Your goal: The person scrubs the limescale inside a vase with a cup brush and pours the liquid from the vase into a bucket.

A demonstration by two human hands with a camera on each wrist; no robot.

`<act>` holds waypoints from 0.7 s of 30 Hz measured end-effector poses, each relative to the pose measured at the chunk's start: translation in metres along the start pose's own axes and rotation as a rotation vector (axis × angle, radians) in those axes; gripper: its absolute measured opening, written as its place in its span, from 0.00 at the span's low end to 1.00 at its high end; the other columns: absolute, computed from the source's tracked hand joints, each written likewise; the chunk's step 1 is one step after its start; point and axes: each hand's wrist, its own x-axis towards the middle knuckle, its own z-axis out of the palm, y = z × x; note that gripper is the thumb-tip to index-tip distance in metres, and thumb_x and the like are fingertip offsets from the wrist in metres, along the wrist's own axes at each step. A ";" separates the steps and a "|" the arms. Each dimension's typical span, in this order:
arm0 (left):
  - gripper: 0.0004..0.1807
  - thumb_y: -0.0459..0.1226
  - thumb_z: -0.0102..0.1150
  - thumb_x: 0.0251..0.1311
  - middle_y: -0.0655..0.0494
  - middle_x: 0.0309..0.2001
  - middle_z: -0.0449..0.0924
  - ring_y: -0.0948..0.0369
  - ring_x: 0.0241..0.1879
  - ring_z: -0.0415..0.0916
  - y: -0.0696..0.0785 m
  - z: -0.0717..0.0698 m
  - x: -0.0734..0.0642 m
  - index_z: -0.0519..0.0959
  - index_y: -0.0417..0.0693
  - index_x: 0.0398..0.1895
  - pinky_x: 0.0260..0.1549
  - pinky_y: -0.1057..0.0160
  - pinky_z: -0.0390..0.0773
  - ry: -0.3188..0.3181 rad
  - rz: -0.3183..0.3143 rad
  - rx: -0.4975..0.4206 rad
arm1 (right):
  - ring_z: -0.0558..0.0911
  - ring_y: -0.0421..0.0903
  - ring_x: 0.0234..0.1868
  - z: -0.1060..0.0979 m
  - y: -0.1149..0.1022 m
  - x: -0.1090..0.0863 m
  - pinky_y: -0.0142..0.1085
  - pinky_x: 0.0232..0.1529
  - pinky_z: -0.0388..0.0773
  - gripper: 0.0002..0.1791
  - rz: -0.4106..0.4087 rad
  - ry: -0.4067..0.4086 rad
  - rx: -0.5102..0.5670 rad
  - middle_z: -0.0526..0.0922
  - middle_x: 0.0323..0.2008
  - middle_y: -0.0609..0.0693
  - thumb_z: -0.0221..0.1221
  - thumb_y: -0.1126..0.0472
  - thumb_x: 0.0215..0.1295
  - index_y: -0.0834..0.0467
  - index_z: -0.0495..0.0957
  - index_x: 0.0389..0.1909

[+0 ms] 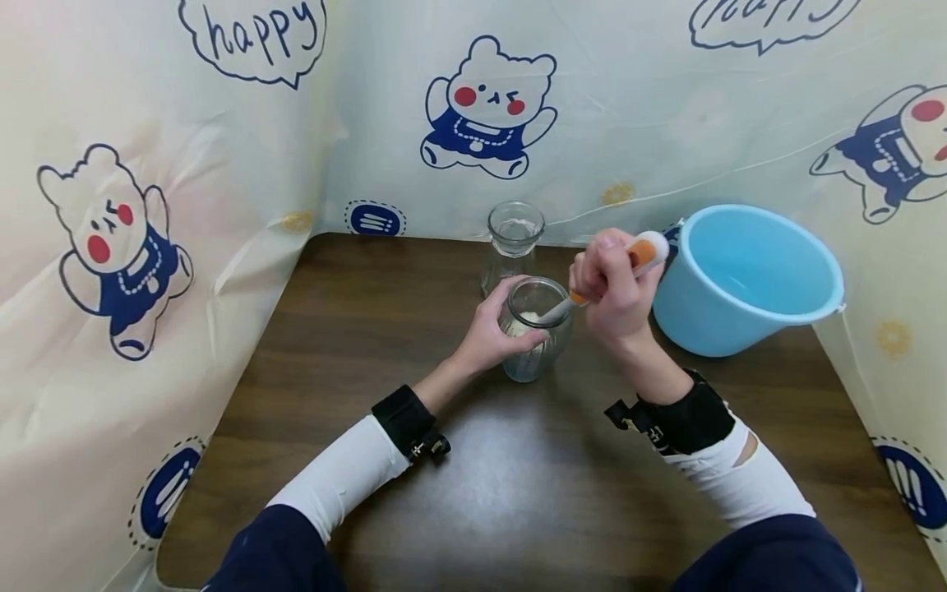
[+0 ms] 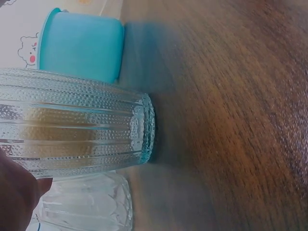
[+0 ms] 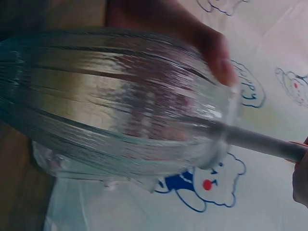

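Note:
My left hand (image 1: pixel 491 333) grips a ribbed clear glass jar (image 1: pixel 536 358) near its mouth, thumb on the near side. The jar stands upright on the table. My right hand (image 1: pixel 610 284) is wrapped round the orange-and-white handle (image 1: pixel 645 251) of a bottle brush, whose grey shaft (image 3: pixel 260 143) slants down through the jar's mouth. Inside the jar, the brush's pale beige head (image 2: pixel 60 132) shows blurred through the textured glass. Right behind the jar stands a second clear glass vessel (image 1: pixel 515 226) with a flared rim, touched by neither hand.
A light blue bucket (image 1: pixel 747 329) stands at the back right, close to my right hand. The brown wooden table (image 1: pixel 473 493) ends at a cloth backdrop (image 1: pixel 636 107) printed with cartoon bears.

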 end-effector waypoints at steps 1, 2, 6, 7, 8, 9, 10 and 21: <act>0.40 0.32 0.70 0.42 0.35 0.56 0.74 0.45 0.54 0.71 0.000 0.000 0.001 0.66 0.31 0.63 0.53 0.42 0.73 0.002 0.002 0.001 | 0.54 0.36 0.05 0.000 -0.003 0.002 0.30 0.06 0.49 0.23 -0.018 0.003 0.012 0.54 0.05 0.44 0.43 0.70 0.61 0.59 0.50 0.08; 0.40 0.32 0.70 0.42 0.36 0.56 0.74 0.46 0.54 0.71 0.000 0.001 0.001 0.66 0.31 0.63 0.52 0.42 0.73 0.005 0.005 0.003 | 0.54 0.35 0.05 0.000 -0.005 0.003 0.29 0.06 0.49 0.24 -0.032 0.007 0.027 0.53 0.05 0.44 0.44 0.69 0.62 0.59 0.49 0.08; 0.40 0.31 0.71 0.42 0.35 0.56 0.75 0.45 0.53 0.72 -0.002 0.002 0.000 0.67 0.31 0.62 0.52 0.42 0.74 0.007 0.003 0.000 | 0.54 0.36 0.05 -0.002 -0.002 -0.003 0.30 0.06 0.50 0.25 -0.047 0.010 0.032 0.53 0.05 0.44 0.46 0.69 0.62 0.59 0.49 0.07; 0.40 0.31 0.71 0.42 0.35 0.55 0.75 0.44 0.53 0.72 -0.003 0.002 -0.001 0.67 0.31 0.62 0.52 0.42 0.74 0.007 0.003 -0.001 | 0.54 0.37 0.05 -0.001 0.001 -0.005 0.30 0.06 0.50 0.24 -0.041 0.006 0.024 0.53 0.05 0.45 0.46 0.69 0.62 0.60 0.50 0.08; 0.40 0.31 0.71 0.42 0.34 0.55 0.74 0.43 0.53 0.72 -0.003 0.002 -0.002 0.67 0.30 0.62 0.51 0.41 0.73 0.007 0.002 -0.004 | 0.54 0.38 0.05 0.000 0.003 -0.008 0.31 0.06 0.50 0.24 -0.033 0.003 0.013 0.54 0.06 0.46 0.46 0.69 0.62 0.61 0.51 0.08; 0.40 0.31 0.70 0.42 0.33 0.55 0.74 0.42 0.53 0.71 -0.003 0.002 -0.003 0.66 0.30 0.62 0.51 0.40 0.73 0.007 0.001 -0.007 | 0.54 0.39 0.05 0.000 0.007 -0.011 0.31 0.06 0.51 0.24 -0.025 0.000 0.011 0.54 0.06 0.46 0.46 0.69 0.62 0.61 0.52 0.08; 0.40 0.31 0.70 0.42 0.32 0.55 0.74 0.42 0.52 0.71 -0.004 0.001 -0.003 0.66 0.30 0.62 0.51 0.40 0.73 0.007 -0.001 -0.005 | 0.55 0.39 0.05 0.001 0.008 -0.012 0.32 0.06 0.51 0.23 -0.018 -0.002 0.007 0.54 0.06 0.47 0.46 0.69 0.62 0.62 0.53 0.08; 0.40 0.35 0.72 0.41 0.40 0.55 0.76 0.55 0.52 0.73 -0.011 0.001 -0.001 0.68 0.34 0.62 0.53 0.52 0.74 0.015 0.027 0.017 | 0.53 0.35 0.06 0.017 -0.016 0.017 0.28 0.06 0.50 0.28 -0.126 -0.025 0.021 0.51 0.05 0.44 0.50 0.66 0.63 0.59 0.47 0.06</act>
